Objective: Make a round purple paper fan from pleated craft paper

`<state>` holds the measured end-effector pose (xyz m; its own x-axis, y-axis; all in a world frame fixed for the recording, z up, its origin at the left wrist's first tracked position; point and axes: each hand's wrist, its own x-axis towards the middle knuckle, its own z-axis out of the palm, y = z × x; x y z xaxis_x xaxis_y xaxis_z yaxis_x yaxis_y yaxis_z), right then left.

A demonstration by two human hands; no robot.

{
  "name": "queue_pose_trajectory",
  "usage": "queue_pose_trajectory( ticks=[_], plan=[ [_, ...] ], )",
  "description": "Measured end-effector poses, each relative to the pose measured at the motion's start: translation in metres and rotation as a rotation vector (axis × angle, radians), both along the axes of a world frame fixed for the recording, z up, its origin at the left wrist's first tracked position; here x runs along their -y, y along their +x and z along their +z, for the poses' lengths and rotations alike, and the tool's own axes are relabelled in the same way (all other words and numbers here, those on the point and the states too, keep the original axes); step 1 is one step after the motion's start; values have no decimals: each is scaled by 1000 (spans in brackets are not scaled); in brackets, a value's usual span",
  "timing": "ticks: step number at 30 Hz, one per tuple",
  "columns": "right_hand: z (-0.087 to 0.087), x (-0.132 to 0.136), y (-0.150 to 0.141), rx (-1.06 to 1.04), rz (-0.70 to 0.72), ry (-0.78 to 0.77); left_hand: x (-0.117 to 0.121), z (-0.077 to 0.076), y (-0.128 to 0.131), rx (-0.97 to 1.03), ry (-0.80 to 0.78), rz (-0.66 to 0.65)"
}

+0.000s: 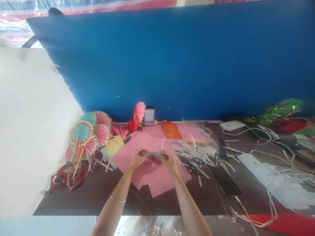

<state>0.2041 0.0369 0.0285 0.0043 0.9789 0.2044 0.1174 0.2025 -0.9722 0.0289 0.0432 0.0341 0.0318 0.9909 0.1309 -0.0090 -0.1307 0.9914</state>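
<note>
Between my two hands is a small pleated paper strip (154, 156), dark and pale with a purple tint, its folds gathered in the middle. My left hand (139, 158) is closed on its left end. My right hand (169, 160) pinches the right end. Both hands are above overlapping pink paper sheets (152, 180) on the dark table (103, 200). Fine detail of the folds is blurred. Left of my hands lies a yellow paper piece (115, 146), partly over a light blue one.
Finished-looking paper fans (82, 133) stand at the left beside a red packet (67, 177). White paper strips (194, 150) heap up to the right, near a black phone (225, 180), a power strip (261, 173) and trailing cables. A blue panel (177, 65) rises behind.
</note>
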Motion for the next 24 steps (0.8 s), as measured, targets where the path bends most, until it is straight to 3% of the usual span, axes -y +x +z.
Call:
queue_pose_trajectory(
  ticks=[16,21,24],
  plan=[
    [4,0,4,-61,-64,-45,-5,-7,-8,123,1,24],
    [6,2,2,-163,30,46,1,1,-2,65,22,-22],
    [9,5,4,-143,98,22,5,6,1,47,12,-64]
  ],
)
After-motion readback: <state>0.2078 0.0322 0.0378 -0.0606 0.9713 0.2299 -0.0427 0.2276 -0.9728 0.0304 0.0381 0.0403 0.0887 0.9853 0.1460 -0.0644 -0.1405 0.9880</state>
